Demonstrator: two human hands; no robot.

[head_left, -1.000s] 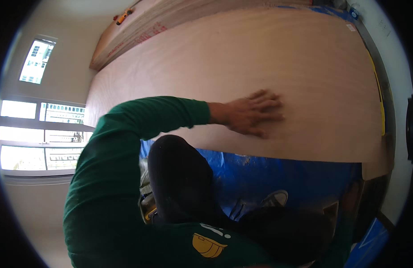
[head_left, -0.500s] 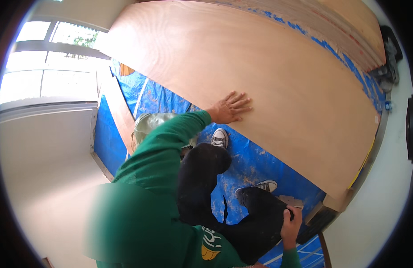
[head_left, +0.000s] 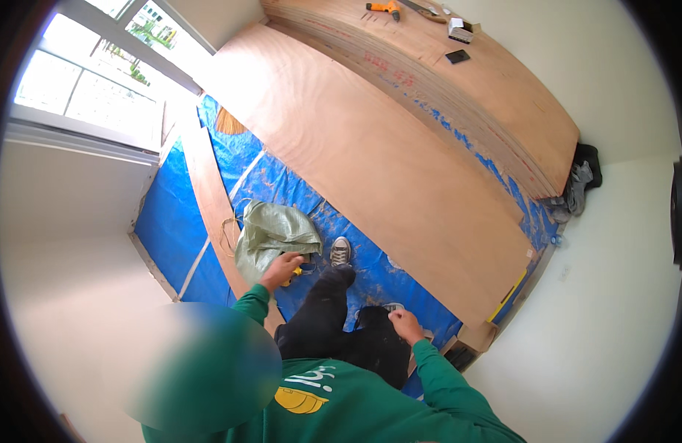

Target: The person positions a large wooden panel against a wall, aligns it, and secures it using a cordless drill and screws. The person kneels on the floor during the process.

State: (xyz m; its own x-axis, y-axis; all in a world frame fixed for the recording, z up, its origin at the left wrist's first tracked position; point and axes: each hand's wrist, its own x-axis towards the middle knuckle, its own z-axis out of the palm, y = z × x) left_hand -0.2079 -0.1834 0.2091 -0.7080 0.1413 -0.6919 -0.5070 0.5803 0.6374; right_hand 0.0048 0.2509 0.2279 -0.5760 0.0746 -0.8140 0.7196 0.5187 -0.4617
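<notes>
Left hand (head_left: 283, 269) part-curled by yellow item (head_left: 297, 271); right hand (head_left: 407, 325) loosely curled near knee (head_left: 374, 320); holds unclear. Seemingly reaching; next calls for grip.

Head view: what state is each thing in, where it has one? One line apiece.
Blue plastic tarp: spread, wrinkled.
Large tan plywood sheet: lying flat.
Thick tan plywood stack: piled flat.
Orange power drill: lying on the stack.
Pale green woven plastic sack: crumpled, on the tarp.
Small yellow object: partly hidden.
Bare left hand: beside the sack, hold unclear.
Bare right hand: fingers curled, hold unclear.
</notes>
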